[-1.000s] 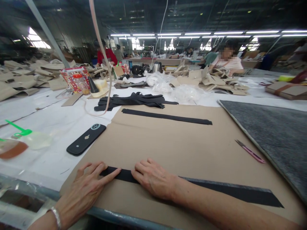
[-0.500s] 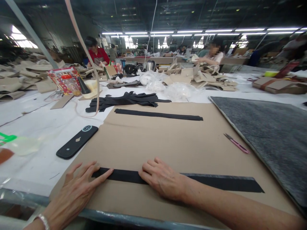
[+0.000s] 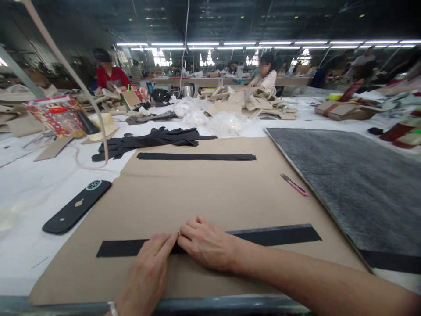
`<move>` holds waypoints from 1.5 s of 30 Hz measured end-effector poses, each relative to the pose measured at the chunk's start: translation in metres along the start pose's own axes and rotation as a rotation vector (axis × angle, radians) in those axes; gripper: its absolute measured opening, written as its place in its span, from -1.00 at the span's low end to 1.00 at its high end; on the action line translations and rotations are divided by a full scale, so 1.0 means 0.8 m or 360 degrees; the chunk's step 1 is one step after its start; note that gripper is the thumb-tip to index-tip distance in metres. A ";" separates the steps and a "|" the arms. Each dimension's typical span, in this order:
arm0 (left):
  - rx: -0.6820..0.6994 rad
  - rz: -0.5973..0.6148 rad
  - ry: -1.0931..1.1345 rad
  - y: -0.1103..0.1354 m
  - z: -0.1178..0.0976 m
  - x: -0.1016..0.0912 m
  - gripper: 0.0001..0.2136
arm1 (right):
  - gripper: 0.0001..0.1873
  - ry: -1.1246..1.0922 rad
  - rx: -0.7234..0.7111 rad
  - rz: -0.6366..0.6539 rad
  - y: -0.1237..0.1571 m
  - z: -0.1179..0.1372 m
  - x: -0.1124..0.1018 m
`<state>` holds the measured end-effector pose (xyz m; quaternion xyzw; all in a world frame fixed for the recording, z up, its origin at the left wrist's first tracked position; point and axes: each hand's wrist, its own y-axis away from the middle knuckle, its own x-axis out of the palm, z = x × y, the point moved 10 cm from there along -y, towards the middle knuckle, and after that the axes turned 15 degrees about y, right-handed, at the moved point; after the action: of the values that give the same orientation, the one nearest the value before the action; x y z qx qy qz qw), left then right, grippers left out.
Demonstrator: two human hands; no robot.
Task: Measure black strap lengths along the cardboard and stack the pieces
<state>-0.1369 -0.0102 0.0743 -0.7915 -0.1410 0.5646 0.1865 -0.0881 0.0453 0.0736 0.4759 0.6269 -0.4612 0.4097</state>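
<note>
A long black strip (image 3: 120, 249) lies across the beige sheet near the table's front edge, with a narrow greyish band along its far edge on the right. Over its middle, my left hand (image 3: 149, 261) has its fingers pressed together at the strip. Close beside those fingertips, my right hand (image 3: 207, 243) is closed, its fingers curled down on the same strip. Both hands hide the middle part, so the exact grip underneath is covered. Farther back lies a narrow stack of black strips (image 3: 197, 156), and behind it a loose heap of black strips (image 3: 154, 139).
The beige sheet (image 3: 204, 188) bears pink-handled thread snips (image 3: 295, 184) at right. A dark grey felt-like panel (image 3: 345, 175) overlaps the right side. A black phone (image 3: 77, 208) lies at left. A hose (image 3: 70, 77) hangs down, and clear plastic (image 3: 226, 123) sits behind. Two people work farther back.
My left hand has moved right along the strip, from its left end to beside my right hand, and its spread fingers have come together. The camera view has turned right.
</note>
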 end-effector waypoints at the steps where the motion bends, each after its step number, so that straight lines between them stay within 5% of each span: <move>1: -0.0033 0.0008 0.0013 0.001 -0.003 0.013 -0.53 | -0.85 0.0002 0.0004 -0.0017 0.001 0.000 0.000; 4: -0.0125 0.0033 0.0026 0.012 0.003 0.032 -0.57 | -0.86 0.0005 -0.0008 -0.0039 0.009 -0.003 0.002; 21: -0.0019 0.0375 -0.0154 0.012 0.002 0.044 -0.41 | -0.82 -0.0038 -0.0023 -0.0046 0.063 -0.024 0.004; 37: 0.0045 0.0503 -0.0427 0.019 0.007 0.054 -0.27 | -0.81 0.0003 0.0037 -0.0026 0.114 -0.044 -0.005; 41: 0.0071 0.0422 -0.0431 0.013 0.003 0.044 -0.34 | -0.82 0.0028 0.0060 -0.0023 0.130 -0.050 -0.008; 45: 0.0120 0.0148 -0.0344 -0.021 -0.039 0.031 -0.49 | -0.82 0.0047 0.0074 -0.0061 0.134 -0.050 -0.010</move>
<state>-0.0993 0.0115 0.0700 -0.7240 -0.1021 0.6597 0.1736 0.0148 0.0952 0.0704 0.4800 0.6309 -0.4763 0.3803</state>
